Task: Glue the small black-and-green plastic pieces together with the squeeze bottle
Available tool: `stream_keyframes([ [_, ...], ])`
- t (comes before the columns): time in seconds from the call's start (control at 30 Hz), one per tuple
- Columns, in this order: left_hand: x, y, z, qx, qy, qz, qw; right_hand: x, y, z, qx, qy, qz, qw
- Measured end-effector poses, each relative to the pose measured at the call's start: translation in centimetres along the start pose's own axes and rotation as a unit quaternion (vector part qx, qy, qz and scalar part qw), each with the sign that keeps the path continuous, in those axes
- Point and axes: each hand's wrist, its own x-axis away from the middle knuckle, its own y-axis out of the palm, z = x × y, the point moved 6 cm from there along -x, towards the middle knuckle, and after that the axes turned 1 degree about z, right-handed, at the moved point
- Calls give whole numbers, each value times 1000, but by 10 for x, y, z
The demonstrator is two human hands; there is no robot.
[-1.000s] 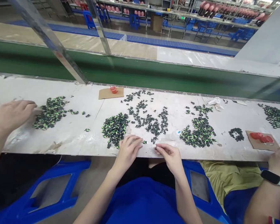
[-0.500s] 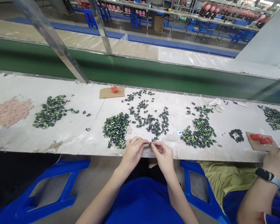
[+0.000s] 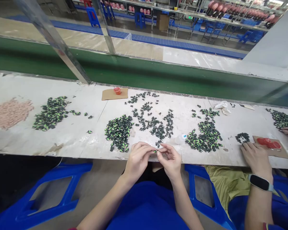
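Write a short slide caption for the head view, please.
Both hands, left hand and right hand, pinch one small dark piece beside green-black piles on the table.

Left hand (image 3: 138, 158) and right hand (image 3: 170, 159) meet fingertip to fingertip, fingers curled, forearms angled inward.

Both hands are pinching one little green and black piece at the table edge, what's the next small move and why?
Probably set it on the green-and-black pile by the left hand. Both that hand and the right hand pinch one small piece, and unsorted dark pieces lie just beyond.
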Motion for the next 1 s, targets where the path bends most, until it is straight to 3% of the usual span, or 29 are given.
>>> stream_keyframes([
  [0.17, -1, -1, 7, -22, 42, -3, 999, -1, -3, 2, -31, -43, -1, 999],
  [0.43, -5, 0, 7, -29, 89, -32, 995, 5, -6, -5, 54, -99, -2, 994],
  [0.6, -10, 3, 7, -50, 82, -72, 993, 4, -10, -8, 80, -79, -15, 994],
  [1.0, -6, 5, 17, -92, 141, -59, 984, 1, -10, -4, 85, -69, -41, 993],
])
